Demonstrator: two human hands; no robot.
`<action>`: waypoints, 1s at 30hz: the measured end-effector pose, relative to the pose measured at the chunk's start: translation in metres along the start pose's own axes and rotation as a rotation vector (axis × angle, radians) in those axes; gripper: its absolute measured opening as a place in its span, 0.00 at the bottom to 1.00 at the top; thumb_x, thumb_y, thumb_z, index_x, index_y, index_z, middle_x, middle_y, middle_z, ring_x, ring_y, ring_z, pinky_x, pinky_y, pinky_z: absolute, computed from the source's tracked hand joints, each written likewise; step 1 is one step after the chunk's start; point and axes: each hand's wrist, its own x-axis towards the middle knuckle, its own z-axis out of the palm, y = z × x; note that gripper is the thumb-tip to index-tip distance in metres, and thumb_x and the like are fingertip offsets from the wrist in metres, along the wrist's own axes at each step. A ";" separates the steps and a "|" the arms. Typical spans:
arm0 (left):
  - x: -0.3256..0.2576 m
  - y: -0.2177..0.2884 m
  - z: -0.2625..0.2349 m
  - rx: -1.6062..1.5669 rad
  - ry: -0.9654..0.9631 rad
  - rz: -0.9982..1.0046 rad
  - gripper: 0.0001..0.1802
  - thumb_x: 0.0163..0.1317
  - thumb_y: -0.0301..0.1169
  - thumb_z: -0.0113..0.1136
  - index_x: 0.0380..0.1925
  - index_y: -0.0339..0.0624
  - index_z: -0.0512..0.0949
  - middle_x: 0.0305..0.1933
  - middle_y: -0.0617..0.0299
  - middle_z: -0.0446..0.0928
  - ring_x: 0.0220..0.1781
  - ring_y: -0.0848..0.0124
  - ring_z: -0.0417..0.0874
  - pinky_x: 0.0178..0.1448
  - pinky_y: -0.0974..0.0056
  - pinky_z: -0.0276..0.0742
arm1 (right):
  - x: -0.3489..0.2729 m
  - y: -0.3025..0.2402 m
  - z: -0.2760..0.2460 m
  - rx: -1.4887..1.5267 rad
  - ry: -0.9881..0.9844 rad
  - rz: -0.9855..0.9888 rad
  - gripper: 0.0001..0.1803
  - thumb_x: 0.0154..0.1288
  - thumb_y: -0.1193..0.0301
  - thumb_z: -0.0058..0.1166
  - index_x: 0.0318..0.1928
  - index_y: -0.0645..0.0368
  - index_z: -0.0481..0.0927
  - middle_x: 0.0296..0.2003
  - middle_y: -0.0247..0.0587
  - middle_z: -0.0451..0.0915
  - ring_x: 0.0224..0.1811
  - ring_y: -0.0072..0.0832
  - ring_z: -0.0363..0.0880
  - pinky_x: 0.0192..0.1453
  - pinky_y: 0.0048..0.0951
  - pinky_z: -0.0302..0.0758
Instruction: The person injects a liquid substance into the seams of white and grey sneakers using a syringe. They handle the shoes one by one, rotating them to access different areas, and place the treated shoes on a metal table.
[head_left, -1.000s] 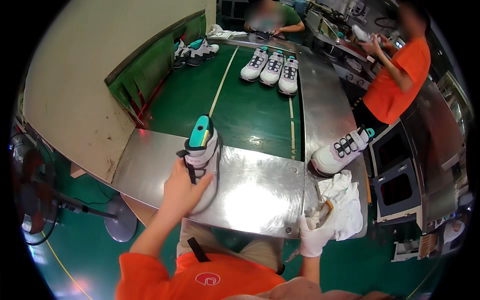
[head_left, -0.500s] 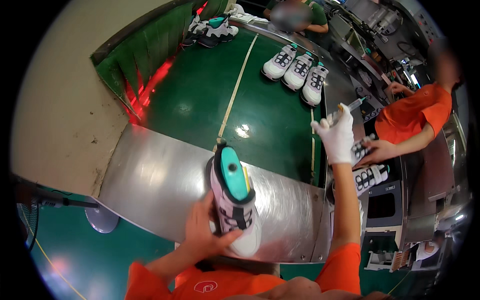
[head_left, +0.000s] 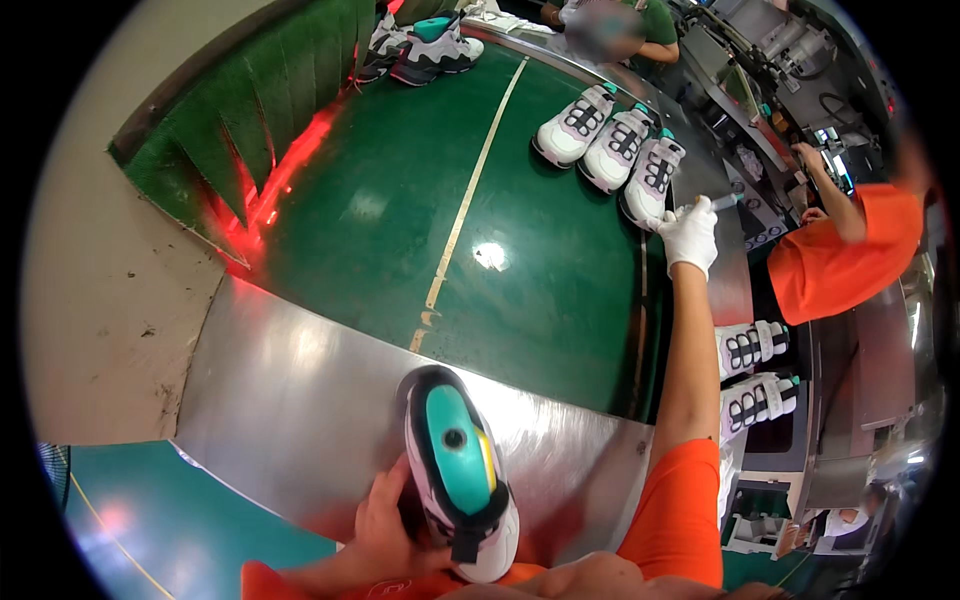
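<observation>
My bare left hand (head_left: 385, 525) grips the side of a white and lilac sneaker (head_left: 497, 545) with black straps, close to my body over the metal ledge. A teal shoe last (head_left: 460, 470) with a dark round hole fills its opening. My right hand (head_left: 688, 242), in a white glove, is closed around a slim syringe (head_left: 722, 202) with a clear barrel. Its fingertips are at the toe of the nearest sneaker (head_left: 655, 180) of three on the green belt; whether they touch it, I cannot tell.
The green conveyor belt (head_left: 400, 230) runs away from the metal ledge (head_left: 300, 390). Green curtain flaps (head_left: 250, 130) with red light under them hang at left, near darker-soled sneakers (head_left: 437, 52). Two strapped sneakers (head_left: 755, 400) stand at right, near a co-worker in orange (head_left: 850, 250).
The held sneaker has come closer to my body. My right hand, with the syringe, has reached forward to the sneakers on the belt. The co-worker's hand has left the sneakers at right.
</observation>
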 end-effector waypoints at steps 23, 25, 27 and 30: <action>0.064 0.131 -0.010 0.750 -0.388 0.956 0.40 0.38 0.37 0.77 0.53 0.37 0.72 0.47 0.49 0.75 0.52 0.49 0.75 0.64 0.48 0.66 | -0.393 0.152 -0.262 0.699 -0.324 0.375 0.29 0.49 0.75 0.65 0.54 0.65 0.73 0.33 0.35 0.76 0.32 0.21 0.74 0.36 0.24 0.73; 0.041 0.115 -0.023 0.762 -0.333 1.065 0.34 0.39 0.34 0.74 0.50 0.38 0.74 0.46 0.51 0.75 0.52 0.52 0.76 0.61 0.49 0.70 | -0.393 0.152 -0.282 0.818 -0.485 0.507 0.26 0.49 0.78 0.63 0.52 0.65 0.75 0.31 0.34 0.76 0.29 0.19 0.72 0.32 0.22 0.71; 0.015 0.097 -0.035 0.799 -0.283 1.146 0.28 0.42 0.31 0.72 0.47 0.40 0.76 0.47 0.53 0.75 0.53 0.53 0.77 0.60 0.50 0.74 | -0.389 0.148 -0.308 0.933 -0.638 0.577 0.19 0.53 0.80 0.55 0.48 0.64 0.77 0.28 0.36 0.76 0.22 0.20 0.75 0.28 0.21 0.72; -0.018 0.074 -0.055 0.852 -0.208 1.183 0.20 0.47 0.28 0.70 0.43 0.42 0.79 0.48 0.54 0.76 0.53 0.54 0.79 0.59 0.51 0.78 | -0.381 0.151 -0.321 1.053 -0.769 0.406 0.29 0.52 0.61 0.60 0.51 0.69 0.75 0.30 0.40 0.77 0.23 0.23 0.76 0.29 0.22 0.74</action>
